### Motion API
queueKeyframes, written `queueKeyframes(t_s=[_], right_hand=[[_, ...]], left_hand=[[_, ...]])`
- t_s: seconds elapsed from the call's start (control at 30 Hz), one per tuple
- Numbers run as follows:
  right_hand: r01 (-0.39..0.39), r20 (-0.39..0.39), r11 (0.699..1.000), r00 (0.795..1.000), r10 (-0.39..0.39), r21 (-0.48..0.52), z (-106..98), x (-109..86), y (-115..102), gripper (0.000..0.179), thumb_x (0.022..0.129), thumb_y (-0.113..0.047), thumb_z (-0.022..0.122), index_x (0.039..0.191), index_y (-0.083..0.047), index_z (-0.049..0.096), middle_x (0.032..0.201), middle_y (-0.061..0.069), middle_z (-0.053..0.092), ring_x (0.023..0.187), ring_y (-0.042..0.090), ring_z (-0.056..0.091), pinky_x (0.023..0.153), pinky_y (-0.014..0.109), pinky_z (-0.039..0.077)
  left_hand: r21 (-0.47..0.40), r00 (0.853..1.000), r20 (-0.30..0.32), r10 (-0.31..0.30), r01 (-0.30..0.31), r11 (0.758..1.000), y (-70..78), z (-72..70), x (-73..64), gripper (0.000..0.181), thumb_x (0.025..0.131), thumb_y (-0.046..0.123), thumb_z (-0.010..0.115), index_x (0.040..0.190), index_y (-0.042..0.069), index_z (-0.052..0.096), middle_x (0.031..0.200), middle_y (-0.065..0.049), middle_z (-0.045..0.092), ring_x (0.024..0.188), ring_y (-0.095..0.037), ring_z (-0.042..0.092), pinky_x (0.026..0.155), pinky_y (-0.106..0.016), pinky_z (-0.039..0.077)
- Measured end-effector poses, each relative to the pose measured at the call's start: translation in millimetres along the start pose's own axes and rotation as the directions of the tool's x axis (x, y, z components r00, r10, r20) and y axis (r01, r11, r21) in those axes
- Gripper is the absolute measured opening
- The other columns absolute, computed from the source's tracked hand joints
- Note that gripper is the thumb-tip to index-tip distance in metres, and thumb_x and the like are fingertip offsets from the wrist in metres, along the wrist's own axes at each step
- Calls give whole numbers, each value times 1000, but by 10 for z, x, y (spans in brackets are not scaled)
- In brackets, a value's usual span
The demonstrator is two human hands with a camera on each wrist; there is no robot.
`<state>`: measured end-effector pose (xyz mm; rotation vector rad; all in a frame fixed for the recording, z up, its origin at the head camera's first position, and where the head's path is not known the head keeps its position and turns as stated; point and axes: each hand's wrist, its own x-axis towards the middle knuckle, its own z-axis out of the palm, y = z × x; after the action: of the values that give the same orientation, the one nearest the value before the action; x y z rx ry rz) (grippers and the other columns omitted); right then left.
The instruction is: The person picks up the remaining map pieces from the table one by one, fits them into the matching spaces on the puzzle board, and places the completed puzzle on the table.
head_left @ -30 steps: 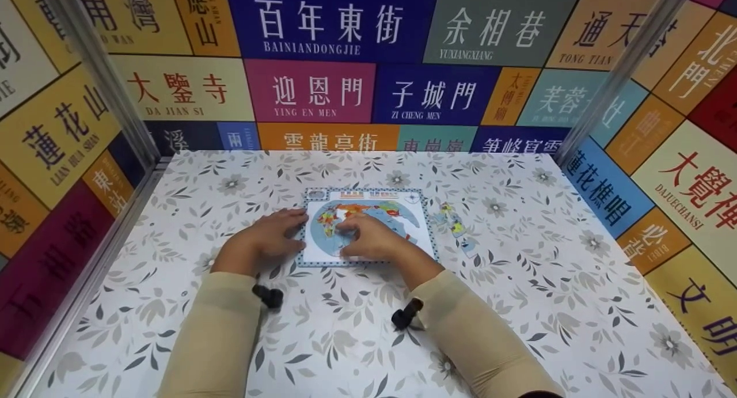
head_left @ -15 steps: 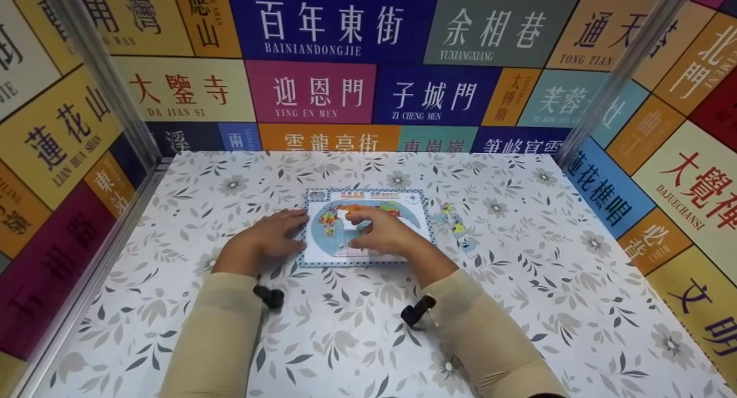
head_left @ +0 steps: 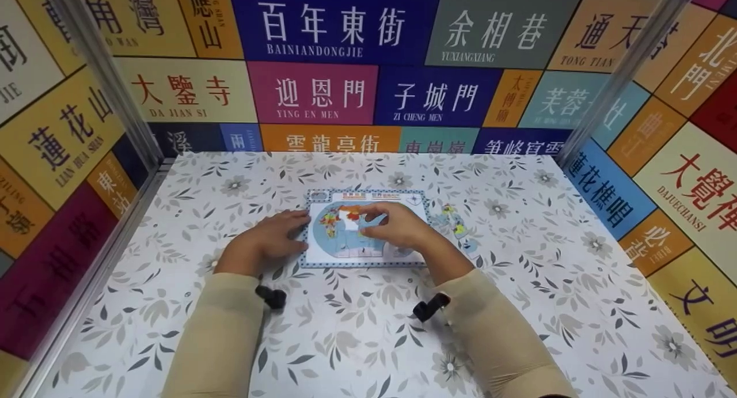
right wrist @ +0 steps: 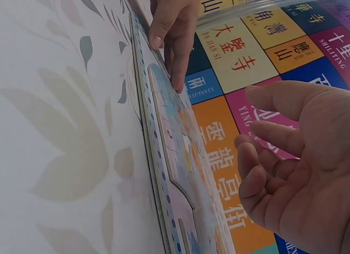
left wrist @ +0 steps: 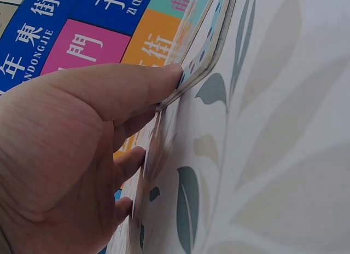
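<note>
Walls (head_left: pixel 314 93): bright panels of big characters and Latin-letter spellings are filling the back and both sides, silvery posts (head_left: pixel 103 75) standing in the corners.
Tabletop (head_left: pixel 345 340): grey leaves and flowers are running right across the white surface.
Map puzzle (head_left: pixel 315 257): lying flat beyond the middle of the tabletop, its dotted blue border framing an oval world map (head_left: pixel 329 242); reds and oranges are brightening the upper part, and a white patch (head_left: pixel 349 224) is showing just left of centre.
Left hand (head_left: pixel 268 237): bracing the puzzle's left edge, thumb touching the near corner; the fingers are resting relaxed and well spread from the thumb, touching without wrapping round.
Right hand (head_left: pixel 397 228): hovering above the right half of the map; thumb and index finger are facing each other across a clear gap, the other fingers curling loosely, and the grasp is holding nothing.
Loose pieces (head_left: pixel 459 229): lying just right of the puzzle, yellow, green and blue patches showing.
Sleeves (head_left: pixel 216 334): tan fabric is covering both forearms, a small black device (head_left: pixel 430 307) sitting at each wrist.
</note>
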<state>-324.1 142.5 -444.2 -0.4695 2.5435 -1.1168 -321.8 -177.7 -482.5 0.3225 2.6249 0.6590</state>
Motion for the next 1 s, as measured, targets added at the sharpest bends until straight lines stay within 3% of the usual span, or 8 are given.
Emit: queueKeyframes(t_s=[0.37,0.57,0.77,1.0], right_hand=[[70,-9,997,998,-70,-19,-246,-173,117,47,100,-38,75,146,-28,66,138,10,69,110,28,64,83,41,55],[31,-17,999,999,-31,8,-383,-248,203,51,100,-36,76,148,-23,65,137,10,69,104,25,68,84,49,64],[-4,-44,999,999,2,-40,-527,-329,319,53,99,-39,76,148,-23,64,133,5,71,104,25,67,75,35,56],[-27,-64,997,998,23,-66,-701,-464,432,51,100,-39,75,148,-25,64,131,5,70,108,28,66,82,35,56]], left_hand=[[-31,999,2,-39,39,999,22,10,1,73,102,44,67,167,39,35,181,16,17,171,-31,4,136,-67,6],[5,1000,3,9,-9,1000,-10,-11,-5,75,103,43,66,169,33,33,181,11,17,171,-32,6,136,-66,8],[1,1000,9,19,-19,1000,-16,-10,-10,75,103,43,65,170,33,32,182,11,17,171,-33,7,136,-67,8],[-10,1000,0,12,-12,1000,-13,-1,-4,74,103,44,64,169,34,33,181,12,18,171,-34,7,136,-67,6]])
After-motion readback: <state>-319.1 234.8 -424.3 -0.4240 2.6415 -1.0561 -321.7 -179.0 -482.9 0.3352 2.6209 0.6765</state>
